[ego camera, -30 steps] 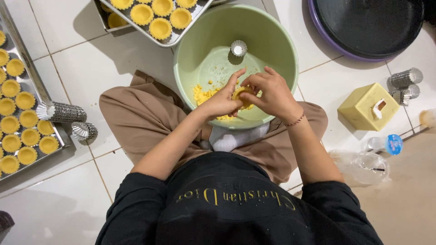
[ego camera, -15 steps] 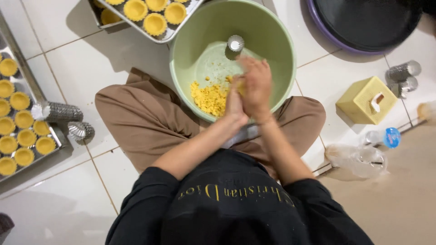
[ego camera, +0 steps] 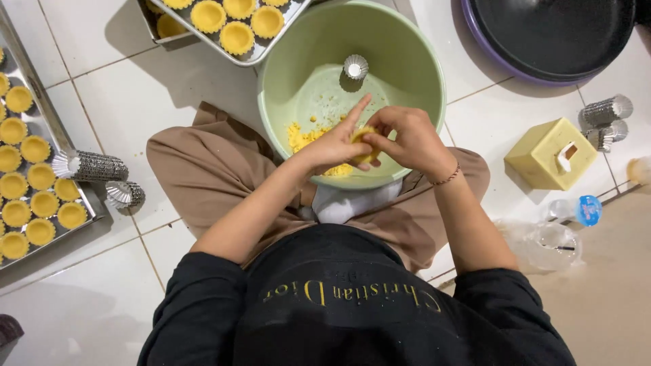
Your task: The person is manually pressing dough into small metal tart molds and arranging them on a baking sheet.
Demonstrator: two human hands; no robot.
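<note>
I sit on the tiled floor with a pale green bowl (ego camera: 434,88) in front of my knees. It holds crumbly yellow dough (ego camera: 302,139) and one small fluted metal mould (ego camera: 355,66). My left hand (ego camera: 332,144) and my right hand (ego camera: 410,139) meet over the bowl's near side. Together they pinch a small lump of yellow dough (ego camera: 367,146). The left index finger points out straight. Whether a mould sits under the lump is hidden by the fingers.
A metal tray of dough-lined tart shells (ego camera: 224,27) lies beyond the bowl, and another tray (ego camera: 34,183) lies at the left. Stacked moulds (ego camera: 91,165) rest beside it, with more stacks (ego camera: 603,112) at the right. A yellow tissue box (ego camera: 550,154), a plastic bottle (ego camera: 573,210) and a dark round pan (ego camera: 549,34) are on the right.
My hands were pressed together deeper in the bowl over the crumbs. They have drawn back toward the near rim and now hold a dough lump between the fingertips.
</note>
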